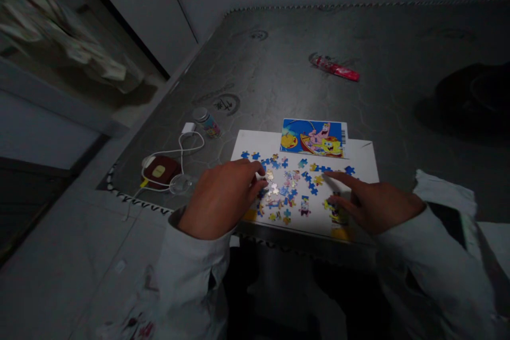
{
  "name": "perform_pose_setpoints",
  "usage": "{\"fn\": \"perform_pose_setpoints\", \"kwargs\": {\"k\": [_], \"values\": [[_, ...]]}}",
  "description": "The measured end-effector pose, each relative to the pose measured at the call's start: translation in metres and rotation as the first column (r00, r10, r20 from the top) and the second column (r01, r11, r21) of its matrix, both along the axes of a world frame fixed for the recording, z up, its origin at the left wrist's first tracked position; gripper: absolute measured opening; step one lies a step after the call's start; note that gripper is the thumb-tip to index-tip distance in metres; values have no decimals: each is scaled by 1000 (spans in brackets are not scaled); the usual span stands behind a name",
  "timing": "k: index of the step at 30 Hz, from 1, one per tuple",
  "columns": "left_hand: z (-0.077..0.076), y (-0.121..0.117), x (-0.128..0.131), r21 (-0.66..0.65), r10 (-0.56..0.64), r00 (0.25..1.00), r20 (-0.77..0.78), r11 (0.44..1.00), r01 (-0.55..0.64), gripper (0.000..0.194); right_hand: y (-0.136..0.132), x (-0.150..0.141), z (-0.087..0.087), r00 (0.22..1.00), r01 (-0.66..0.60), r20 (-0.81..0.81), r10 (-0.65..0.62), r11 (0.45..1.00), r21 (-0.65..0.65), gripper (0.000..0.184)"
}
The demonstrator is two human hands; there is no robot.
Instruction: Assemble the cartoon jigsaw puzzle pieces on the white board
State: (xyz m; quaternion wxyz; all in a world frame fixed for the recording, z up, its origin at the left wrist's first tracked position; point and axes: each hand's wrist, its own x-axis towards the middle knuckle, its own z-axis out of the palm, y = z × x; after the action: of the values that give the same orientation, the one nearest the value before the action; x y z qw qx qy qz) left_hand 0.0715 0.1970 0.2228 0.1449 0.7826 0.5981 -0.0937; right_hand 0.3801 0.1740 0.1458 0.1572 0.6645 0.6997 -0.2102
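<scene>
My left hand [225, 199] hovers over the left part of a white board [364, 156], its fingers curled and a gap showing between thumb and forefinger; no piece is visibly gripped. Just by those fingertips lie loose jigsaw pieces [274, 188], blue, yellow and pinkish. On the right, my right hand [372, 204] has its forefinger stretched out toward a yellow jigsaw piece [318, 180], thumb apart; whether it touches is unclear. Beneath that thumb sits a yellow and dark printed patch [339, 218], partly hidden. A cartoon picture card [313, 138] rests along the board's far edge.
Left of the board are a small clear jar with a metal lid [207, 122], a white charger [188, 128] with its cable, and a dark red box [161, 171]. A red packet [337, 69] lies farther back. A dark rounded object [470, 90] stands at right.
</scene>
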Motion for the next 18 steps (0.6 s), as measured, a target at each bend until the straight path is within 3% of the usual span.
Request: {"fn": "perform_pose_setpoints", "kwargs": {"k": [7,13,18], "values": [[2,0,3,-30,-14,1000,27,999,14,27,-11,-40,21,993,-28,102,55,968,-248,66],[3,0,3,-47,3,1000,14,999,-2,28,-5,-41,22,987,28,163,7,977,-212,69],[4,-2,4,-32,-6,1000,18,999,6,28,-10,-30,15,992,-14,120,37,983,-183,70]]}}
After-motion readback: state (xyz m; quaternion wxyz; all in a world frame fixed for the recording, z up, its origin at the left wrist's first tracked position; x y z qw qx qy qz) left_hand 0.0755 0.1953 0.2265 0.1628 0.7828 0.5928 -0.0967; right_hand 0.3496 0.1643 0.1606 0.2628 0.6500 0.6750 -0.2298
